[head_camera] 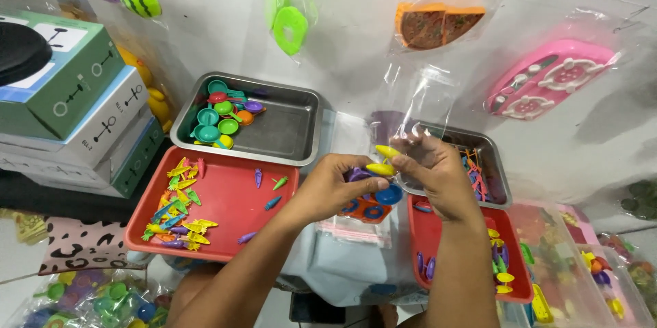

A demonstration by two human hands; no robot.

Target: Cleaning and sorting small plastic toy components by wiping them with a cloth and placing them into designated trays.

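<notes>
Head view: both hands (342, 181) (428, 167) raised, pinching yellow toys (380, 168).

The purple piece (357, 175) in the left hand (335, 188) is mostly covered by the fingers, so its shape cannot be told. The orange toy (366, 210) below is half hidden by both hands. The right tray (438, 249) is crossed by the right forearm, and the metal pan (494, 164) behind is partly masked by the right hand (438, 174) and the clear bag (417, 106). The boxes (65, 106) are cut by the left edge, the bins (595, 266) by the right. The small pieces in the bag of toys (89, 300) at bottom left are blurred.
</notes>
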